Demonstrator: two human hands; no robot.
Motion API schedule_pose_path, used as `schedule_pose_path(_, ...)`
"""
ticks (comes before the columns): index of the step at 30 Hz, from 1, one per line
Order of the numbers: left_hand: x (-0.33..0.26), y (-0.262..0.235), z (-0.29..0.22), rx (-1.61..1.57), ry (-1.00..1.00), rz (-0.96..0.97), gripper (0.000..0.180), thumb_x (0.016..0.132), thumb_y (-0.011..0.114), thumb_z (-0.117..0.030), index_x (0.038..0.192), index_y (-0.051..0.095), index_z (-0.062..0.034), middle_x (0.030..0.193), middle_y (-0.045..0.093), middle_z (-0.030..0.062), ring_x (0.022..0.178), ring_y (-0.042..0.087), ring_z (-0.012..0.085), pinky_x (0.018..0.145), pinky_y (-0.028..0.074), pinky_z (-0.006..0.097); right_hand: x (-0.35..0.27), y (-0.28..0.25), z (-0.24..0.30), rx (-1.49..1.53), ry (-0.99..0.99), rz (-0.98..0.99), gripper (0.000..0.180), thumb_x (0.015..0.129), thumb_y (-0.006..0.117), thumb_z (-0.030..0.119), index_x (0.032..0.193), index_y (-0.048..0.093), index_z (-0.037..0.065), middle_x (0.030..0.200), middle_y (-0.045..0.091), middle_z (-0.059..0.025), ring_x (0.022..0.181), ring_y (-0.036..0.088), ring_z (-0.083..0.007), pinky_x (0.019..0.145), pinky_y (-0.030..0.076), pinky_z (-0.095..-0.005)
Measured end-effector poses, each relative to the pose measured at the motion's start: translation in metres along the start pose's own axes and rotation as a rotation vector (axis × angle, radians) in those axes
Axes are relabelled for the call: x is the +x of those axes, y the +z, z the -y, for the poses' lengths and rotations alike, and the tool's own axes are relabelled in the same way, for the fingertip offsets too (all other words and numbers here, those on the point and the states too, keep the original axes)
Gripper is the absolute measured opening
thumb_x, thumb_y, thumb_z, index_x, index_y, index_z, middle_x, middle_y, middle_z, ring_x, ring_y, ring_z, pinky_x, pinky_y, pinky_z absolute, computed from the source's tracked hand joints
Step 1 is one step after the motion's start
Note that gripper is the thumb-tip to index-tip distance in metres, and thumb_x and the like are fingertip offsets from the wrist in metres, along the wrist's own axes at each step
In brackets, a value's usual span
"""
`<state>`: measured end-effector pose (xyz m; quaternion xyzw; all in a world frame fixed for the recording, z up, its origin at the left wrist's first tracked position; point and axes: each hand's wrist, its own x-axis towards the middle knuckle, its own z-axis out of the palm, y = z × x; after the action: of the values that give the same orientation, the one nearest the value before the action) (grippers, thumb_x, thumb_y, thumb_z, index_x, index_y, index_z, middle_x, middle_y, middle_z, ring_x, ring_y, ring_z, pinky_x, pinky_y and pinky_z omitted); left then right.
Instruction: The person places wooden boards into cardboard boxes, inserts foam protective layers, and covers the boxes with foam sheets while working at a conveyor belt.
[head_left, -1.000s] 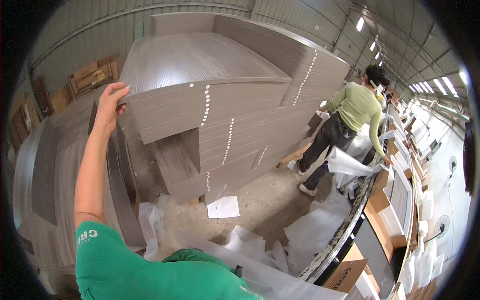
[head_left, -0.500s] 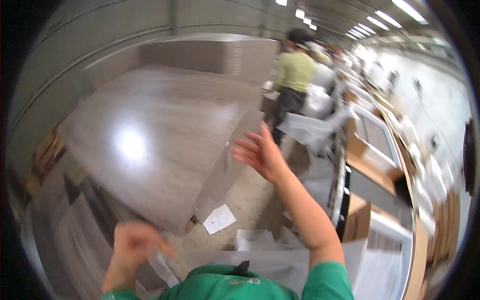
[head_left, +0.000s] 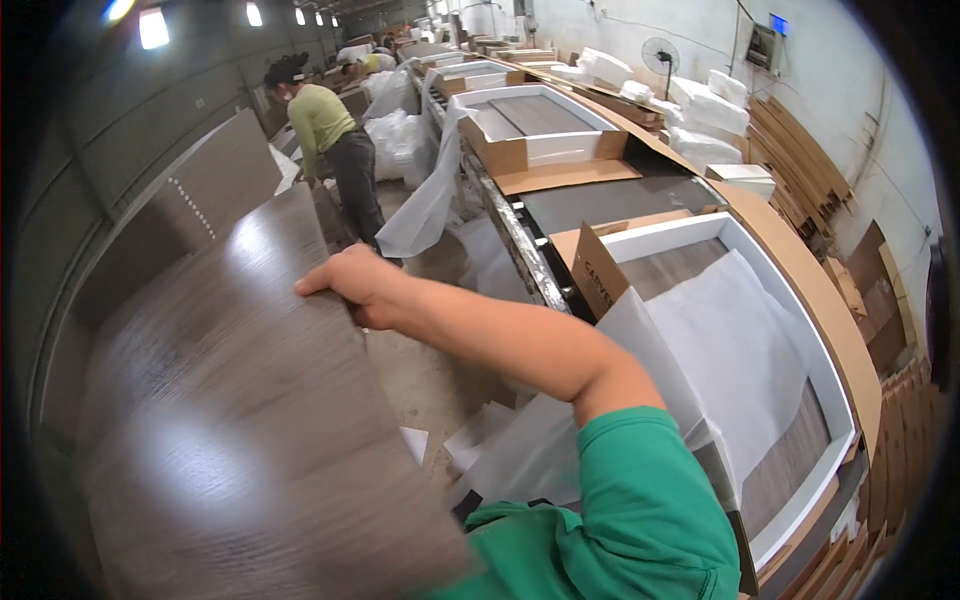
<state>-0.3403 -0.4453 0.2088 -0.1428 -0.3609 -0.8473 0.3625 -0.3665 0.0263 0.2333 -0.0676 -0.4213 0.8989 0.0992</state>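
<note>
A large grey-brown wood-grain panel (head_left: pixel 270 400) fills the left and lower left, tilted in front of me. My right hand (head_left: pixel 358 285) grips its right edge near the top corner, with the thumb on the glossy face and the fingers behind. The left hand does not show; the panel covers the area on that side. Beyond it stands another grey-brown panel (head_left: pixel 230 165) with a row of pale dots along one edge.
To the right runs a conveyor (head_left: pixel 510 225) carrying open cartons. The nearest carton (head_left: pixel 840 420) holds panels, white edge foam and a white foam sheet (head_left: pixel 730 350). A person (head_left: pixel 335 140) in a yellow-green top bends ahead. Wrapping hangs off the conveyor; scraps lie on the floor.
My view has swung right toward the conveyor. The right hand, spread in the air before, now grips a raised panel. The left hand has gone out of sight.
</note>
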Motion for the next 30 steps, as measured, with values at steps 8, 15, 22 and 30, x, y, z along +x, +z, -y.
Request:
schedule_pose_path(8,-0.029,-0.018,0.019,-0.016,-0.356,0.069,0.043,0.08,0.055,-0.033,0.108,0.05,-0.0001,0.106,0.053,0.0126,0.098,0.049,0.0239,0.087,0.04,0.038,-0.083,-0.099,0.106,-0.368,0.193,-0.329,0.024,0.07,0.061,0.005,0.091,0.056,-0.005,0.087,0.059,-0.019,0.074,0.061,-0.0295,0.067,0.052,-0.0383)
schedule_pose_path(15,-0.056,-0.011,0.078,-0.051,-0.591,0.325,0.042,0.075,0.052,-0.024,0.109,0.05,0.0002,0.107,0.053,0.0105,0.101,0.049,0.0243,0.088,0.039,0.038,-0.18,-0.18,0.111,-0.87,0.117,-0.852,0.05,0.085,0.045,0.035,0.12,0.047,-0.002,0.112,0.052,-0.0193,0.092,0.056,-0.0306,0.073,0.047,-0.0422)
schedule_pose_path(22,-0.157,0.131,0.037,-0.268,-0.93,0.686,0.054,0.07,0.048,-0.019,0.116,0.042,0.0079,0.114,0.052,0.0176,0.103,0.051,0.0287,0.089,0.042,0.039,-0.315,-0.307,0.075,-0.63,0.03,-1.125,0.056,0.089,0.042,0.036,0.111,0.045,-0.016,0.109,0.053,-0.0229,0.093,0.055,-0.0303,0.076,0.045,-0.0418)
schedule_pose_path(30,-0.251,0.207,0.07,-0.258,-1.152,0.78,0.022,0.064,0.049,-0.008,0.083,0.051,0.0044,0.078,0.052,0.0102,0.07,0.051,0.0214,0.066,0.043,0.032,-0.517,-0.353,0.06,-0.506,-0.015,-1.536,0.056,0.088,0.043,0.033,0.114,0.043,-0.016,0.11,0.052,-0.0236,0.1,0.052,-0.0285,0.083,0.042,-0.0376)
